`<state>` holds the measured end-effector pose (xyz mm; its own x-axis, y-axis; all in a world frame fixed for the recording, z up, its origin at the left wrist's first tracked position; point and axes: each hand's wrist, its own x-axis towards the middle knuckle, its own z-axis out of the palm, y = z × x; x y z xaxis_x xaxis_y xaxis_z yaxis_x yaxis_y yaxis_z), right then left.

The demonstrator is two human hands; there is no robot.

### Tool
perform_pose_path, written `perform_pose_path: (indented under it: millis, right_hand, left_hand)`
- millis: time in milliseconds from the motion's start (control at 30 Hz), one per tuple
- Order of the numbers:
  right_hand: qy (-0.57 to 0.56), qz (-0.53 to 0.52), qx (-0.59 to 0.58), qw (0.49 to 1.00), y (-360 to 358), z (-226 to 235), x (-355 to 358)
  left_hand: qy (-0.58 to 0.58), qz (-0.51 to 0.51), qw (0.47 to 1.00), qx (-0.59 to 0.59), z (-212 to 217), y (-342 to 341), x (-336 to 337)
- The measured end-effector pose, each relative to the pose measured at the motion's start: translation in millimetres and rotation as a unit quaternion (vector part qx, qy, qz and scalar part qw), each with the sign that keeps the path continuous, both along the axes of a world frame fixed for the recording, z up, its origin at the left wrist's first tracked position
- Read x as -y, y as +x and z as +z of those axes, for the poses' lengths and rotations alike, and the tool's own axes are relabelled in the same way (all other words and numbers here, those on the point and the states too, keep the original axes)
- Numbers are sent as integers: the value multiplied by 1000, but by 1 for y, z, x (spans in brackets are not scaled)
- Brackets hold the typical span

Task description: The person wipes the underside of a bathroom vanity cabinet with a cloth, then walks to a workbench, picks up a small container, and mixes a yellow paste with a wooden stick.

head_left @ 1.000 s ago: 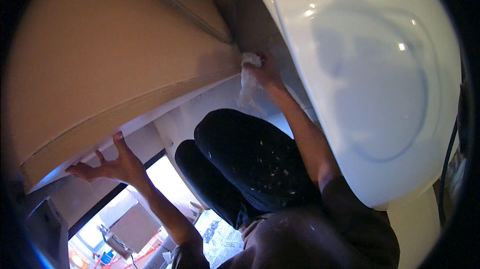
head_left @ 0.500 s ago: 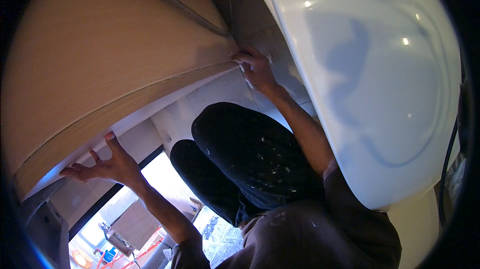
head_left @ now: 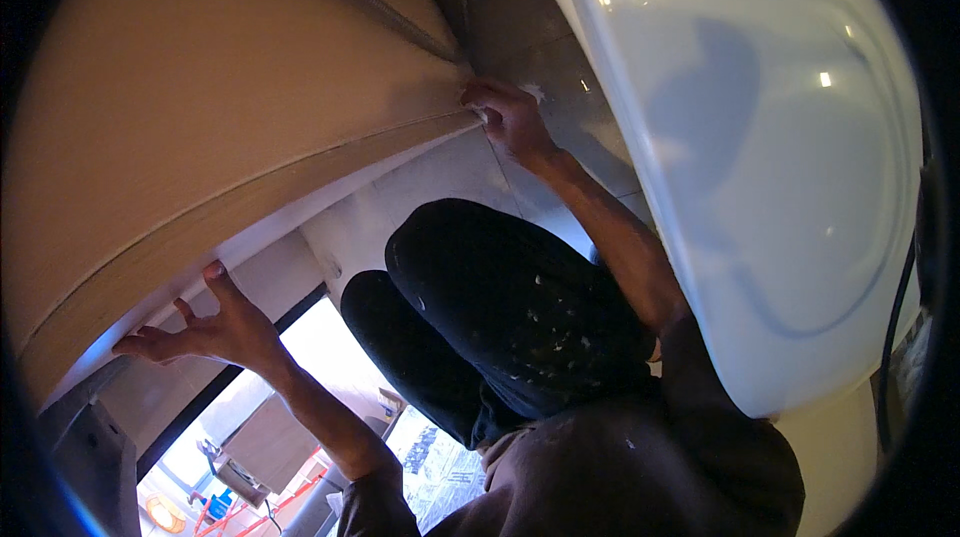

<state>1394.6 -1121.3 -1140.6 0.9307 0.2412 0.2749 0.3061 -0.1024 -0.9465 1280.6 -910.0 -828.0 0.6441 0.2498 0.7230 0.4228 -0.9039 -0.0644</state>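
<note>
The right hand, fingers curled together, presses a small white cloth against the far end of the long beige curved panel, while the left hand, fingers spread, props the panel's near lower edge.

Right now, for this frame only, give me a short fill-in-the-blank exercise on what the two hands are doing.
1. The right hand presses a small ____ rag into the corner beside the white tub.
2. The left hand rests open against the underside of the ____ panel.
3. The knees between the arms wear ____ trousers flecked with pale spots.

Missing words: white; tan; black
</note>
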Motion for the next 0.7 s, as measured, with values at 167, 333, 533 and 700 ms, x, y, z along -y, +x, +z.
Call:
perform_pose_path:
  millis: [167,333,533,700]
  right_hand:
    - [21,-15,6,1000,-11,20,-5]
    - [-3,6,27,1000,0,20,0]
    - [-7,-18,45,999,-1,7,4]
    - [-7,-31,77,997,-3,16,-2]
  left_hand:
    - [2,-11,1000,10,-1,-7,-1]
    - [-13,-11,999,39,-2,0,-3]
    - [15,-30,999,35,-4,3,-7]
    - [14,-14,999,36,-6,0,-10]
